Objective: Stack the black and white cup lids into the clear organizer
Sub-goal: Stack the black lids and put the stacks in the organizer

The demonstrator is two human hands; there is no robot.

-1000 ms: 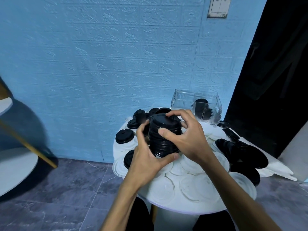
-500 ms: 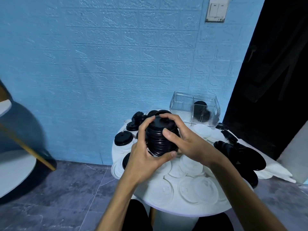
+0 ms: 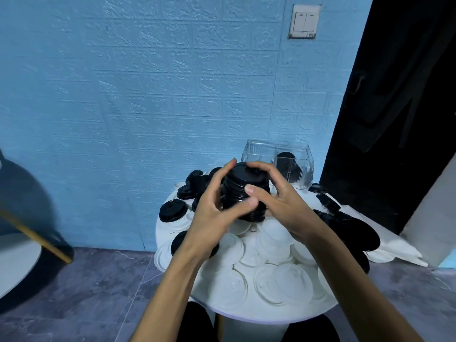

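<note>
A person's two bare hands hold a stack point(image 3: 243, 191) of black plastic cup lids above a small round white table point(image 3: 259, 314). The stack is a short ridged column, its ribbed rims packed tight, with a flat glossy disc on top. The left hand point(image 3: 214, 213) curls around the stack's left side, thumb across the front and fingers reaching over the top edge. The right hand point(image 3: 274, 201) wraps the right side, thumb pressed on the front of the stack and fingers arched over the top lid.

The organizer point(image 3: 278, 166), a clear hard-plastic box with rounded corners and an inner divider, stands at the far edge of the table, just behind the hands. Its right compartment holds a row of black lids point(image 3: 288, 166) standing on edge; the left compartment looks see-through.

The tabletop is crowded with loose lids. White lids point(image 3: 278, 280), thin, round and slightly domed, overlap across the near half. Single black lids point(image 3: 172, 211) lie on the left, and a heap of black lids point(image 3: 350, 230) spreads on the right, over a white sheet point(image 3: 394, 250) that trails off the table.

Behind is a blue wall point(image 3: 148, 95) embossed with a brick pattern, carrying a white switch point(image 3: 304, 22). The floor point(image 3: 98, 292) is grey marbled tile.
</note>
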